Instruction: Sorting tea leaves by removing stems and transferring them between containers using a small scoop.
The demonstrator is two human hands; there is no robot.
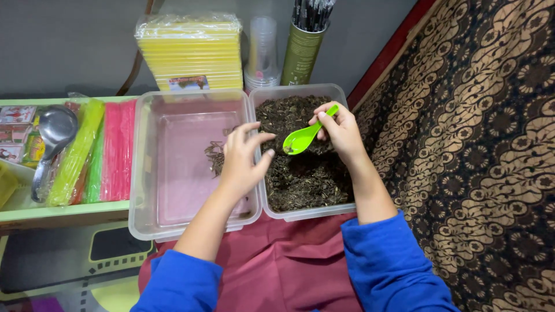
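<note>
My right hand (341,130) grips a bright green plastic spoon (302,138) by its handle, bowl pointing left, a few dark bits in it, over the right clear plastic tub (347,104) filled with dark dried leaves (306,173). My left hand (241,159) hovers with fingers spread and holds nothing, above the shared edge of the two tubs. The left clear tub (141,173) holds only a small heap of dark leaves (215,157), partly hidden by my left hand. Both sleeves are blue.
Behind the tubs stand a wrapped stack of yellow sheets (191,55), stacked clear cups (263,49) and a green tube of dark straws (303,49). Left: a green tray with coloured straw packs (98,150) and a metal ladle (55,133). A patterned carpet (474,150) lies right.
</note>
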